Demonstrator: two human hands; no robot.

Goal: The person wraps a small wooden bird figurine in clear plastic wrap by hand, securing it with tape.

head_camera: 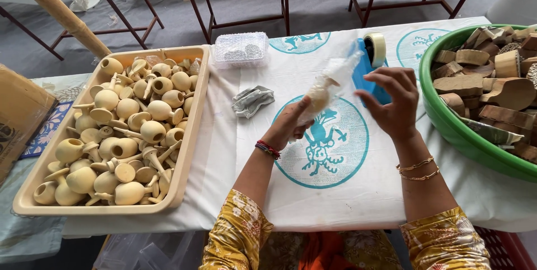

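Left hand (291,121) pinches wooden piece (320,94) in clear bag (335,77), long axis tilted up-right toward tape dispenser (372,60). Right hand (394,102) just right of bag, fingers loosely spread, empty. Beige tray (190,135) far left.

Cloth-covered table (347,203): tray (190,152), basin (447,130)
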